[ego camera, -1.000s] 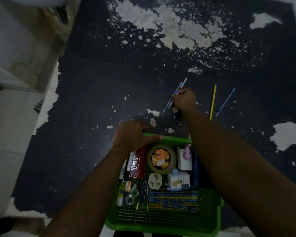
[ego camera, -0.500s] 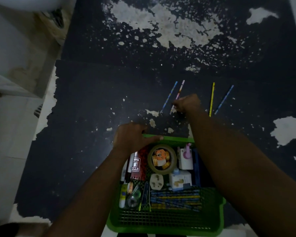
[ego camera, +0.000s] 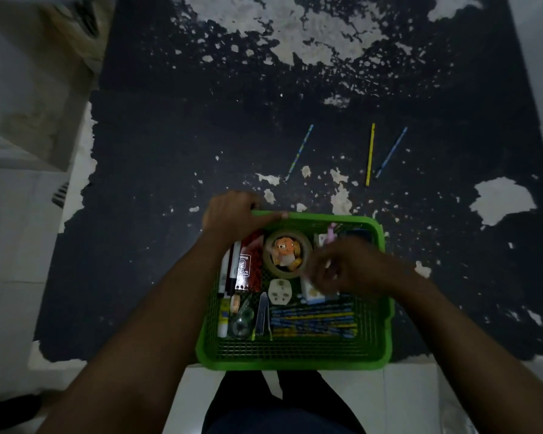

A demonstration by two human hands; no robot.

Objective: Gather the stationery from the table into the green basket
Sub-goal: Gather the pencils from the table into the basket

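Our left hand (ego camera: 232, 216) grips the green basket (ego camera: 295, 366) by its far rim, our right hand (ego camera: 348, 270) is blurred above it so we cannot tell its hold, and the yellow pencil (ego camera: 370, 153) lies on the table (ego camera: 170, 151) beyond that rim, lengthwise away from us, nearer the right

- Basket (ego camera: 295, 366) sits at the table's (ego camera: 170, 136) 6 o'clock edge.
- Beyond it on the table: left pencil (ego camera: 300, 151) at 12 o'clock; middle pencil (ego camera: 370, 153) and right pencil (ego camera: 391, 153) together at 1 o'clock.
- Inside the basket, tape roll (ego camera: 267, 255) lies at 12 o'clock from the plug (ego camera: 279, 291), pencil bundle (ego camera: 311, 321) at 4 o'clock.
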